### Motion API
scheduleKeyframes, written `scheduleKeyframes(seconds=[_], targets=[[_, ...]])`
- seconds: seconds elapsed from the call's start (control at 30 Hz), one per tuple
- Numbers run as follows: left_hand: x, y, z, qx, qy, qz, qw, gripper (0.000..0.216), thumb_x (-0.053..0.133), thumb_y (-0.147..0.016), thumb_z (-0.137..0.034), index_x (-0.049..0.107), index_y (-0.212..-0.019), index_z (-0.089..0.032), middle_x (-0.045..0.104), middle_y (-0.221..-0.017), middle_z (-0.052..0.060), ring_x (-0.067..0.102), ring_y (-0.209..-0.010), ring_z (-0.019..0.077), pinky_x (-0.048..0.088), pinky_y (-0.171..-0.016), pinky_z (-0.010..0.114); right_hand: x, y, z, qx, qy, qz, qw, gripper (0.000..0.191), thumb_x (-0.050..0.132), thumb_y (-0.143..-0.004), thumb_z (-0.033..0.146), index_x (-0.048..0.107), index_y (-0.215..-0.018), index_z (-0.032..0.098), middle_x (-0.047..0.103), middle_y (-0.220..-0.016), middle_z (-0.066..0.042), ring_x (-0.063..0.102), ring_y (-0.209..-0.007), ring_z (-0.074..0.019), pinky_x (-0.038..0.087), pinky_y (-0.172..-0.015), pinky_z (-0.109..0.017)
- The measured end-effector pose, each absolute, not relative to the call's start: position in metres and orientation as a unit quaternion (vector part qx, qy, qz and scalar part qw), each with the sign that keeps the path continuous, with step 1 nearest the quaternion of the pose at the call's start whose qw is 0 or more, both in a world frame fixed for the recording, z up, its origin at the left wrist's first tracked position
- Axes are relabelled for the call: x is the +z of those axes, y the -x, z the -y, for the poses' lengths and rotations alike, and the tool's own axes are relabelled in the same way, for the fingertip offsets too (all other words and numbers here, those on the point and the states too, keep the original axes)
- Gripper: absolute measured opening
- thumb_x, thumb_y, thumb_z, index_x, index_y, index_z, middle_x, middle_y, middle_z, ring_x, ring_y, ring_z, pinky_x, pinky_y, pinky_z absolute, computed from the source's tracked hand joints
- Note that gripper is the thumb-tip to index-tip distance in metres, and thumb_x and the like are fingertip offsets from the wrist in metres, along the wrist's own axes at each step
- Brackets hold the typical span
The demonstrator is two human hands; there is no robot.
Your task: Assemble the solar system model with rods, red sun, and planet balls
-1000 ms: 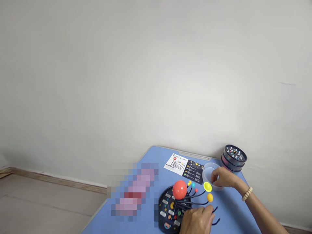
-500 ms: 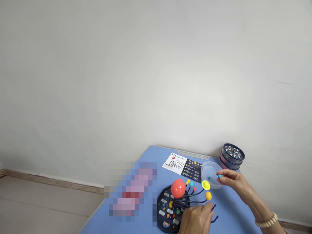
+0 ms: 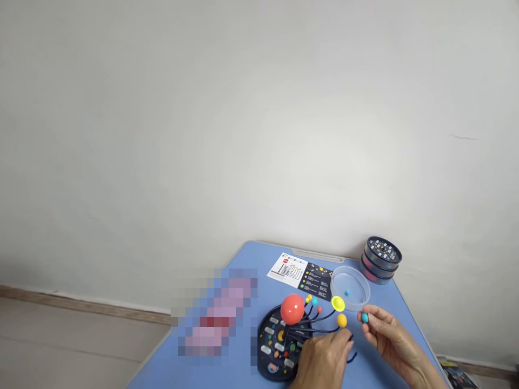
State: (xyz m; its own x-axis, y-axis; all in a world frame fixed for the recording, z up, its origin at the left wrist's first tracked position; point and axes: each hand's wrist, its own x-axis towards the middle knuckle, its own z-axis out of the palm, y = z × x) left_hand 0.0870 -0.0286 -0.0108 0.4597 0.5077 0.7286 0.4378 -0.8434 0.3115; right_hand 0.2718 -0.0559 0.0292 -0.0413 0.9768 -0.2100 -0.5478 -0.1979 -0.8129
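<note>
A solar-system model (image 3: pixel 298 324) stands on the blue table (image 3: pixel 243 259): a black round base, a big red-orange ball, and thin black arms carrying small coloured balls. My left hand (image 3: pixel 324 359) rests closed over the arms at the model's near right side. To the right of the model, above the table, my right hand (image 3: pixel 387 337) pinches a small teal ball (image 3: pixel 365 317) between thumb and forefinger. The clear round dish (image 3: pixel 350 289) behind it holds one tiny teal bead.
A printed instruction sheet (image 3: pixel 303 272) lies at the table's far edge. A stack of round black tins (image 3: pixel 381 258) stands at the far right corner by the wall. A blurred patch covers the table's left part. Floor shows at the lower left.
My right hand lifted out of the clear dish with the teal ball and drew back toward me, down to the right of the model. The left hand stayed on the arms.
</note>
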Motion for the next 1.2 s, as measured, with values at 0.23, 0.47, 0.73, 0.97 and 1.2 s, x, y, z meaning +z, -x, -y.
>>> scheduleKeyframes(seconds=[0.23, 0.47, 0.73, 0.97, 1.2], targets=[[-0.005, -0.085, 0.03, 0.412, -0.862, -0.289, 0.06, 0.016, 0.048, -0.085, -0.012, 0.059, -0.08, -0.021, 0.07, -0.06, -0.001, 0.068, -0.049, 0.0186, 0.039, -0.044, 0.027, 0.023, -0.266, 0.057, 0.669, 0.386, 0.214, 0.598, 0.024, 0.088, -0.065, 0.022, 0.075, -0.084, 0.014, 0.077, -0.079, -0.003, 0.071, -0.065, -0.0086, 0.058, -0.064, -0.015], [-0.006, -0.085, 0.031, 0.405, -0.864, -0.291, 0.069, 0.015, 0.05, -0.085, -0.012, 0.059, -0.079, -0.021, 0.07, -0.06, -0.002, 0.068, -0.05, 0.0181, 0.039, -0.045, 0.026, 0.023, -0.263, 0.057, 0.66, 0.399, 0.203, 0.603, 0.031, 0.091, -0.058, 0.021, 0.076, -0.084, 0.013, 0.077, -0.08, -0.003, 0.072, -0.066, -0.0095, 0.059, -0.065, -0.015], [-0.004, -0.086, 0.032, 0.411, -0.863, -0.287, 0.061, 0.017, 0.047, -0.086, -0.012, 0.057, -0.076, -0.021, 0.069, -0.059, -0.002, 0.068, -0.049, 0.0172, 0.038, -0.045, 0.026, 0.02, -0.265, 0.058, 0.651, 0.401, 0.212, 0.608, 0.033, 0.091, -0.059, 0.016, 0.076, -0.088, 0.015, 0.077, -0.079, -0.002, 0.071, -0.064, -0.0086, 0.058, -0.063, -0.014], [-0.005, -0.087, 0.031, 0.422, -0.862, -0.277, 0.053, 0.023, 0.041, -0.088, -0.01, 0.053, -0.072, -0.022, 0.068, -0.056, -0.002, 0.066, -0.047, 0.0155, 0.035, -0.043, 0.024, 0.018, -0.261, 0.061, 0.669, 0.404, 0.26, 0.567, 0.028, 0.089, -0.063, 0.025, 0.077, -0.086, 0.016, 0.074, -0.077, -0.003, 0.066, -0.062, -0.0098, 0.054, -0.06, -0.018], [-0.005, -0.087, 0.032, 0.412, -0.862, -0.281, 0.089, 0.02, 0.044, -0.087, -0.012, 0.059, -0.078, -0.021, 0.071, -0.061, 0.0, 0.069, -0.051, 0.0169, 0.039, -0.044, 0.023, 0.019, -0.251, 0.067, 0.551, 0.476, 0.389, 0.564, 0.034, 0.09, -0.057, 0.039, 0.079, -0.081, 0.017, 0.073, -0.073, -0.004, 0.061, -0.065, -0.0136, 0.049, -0.065, -0.023]])
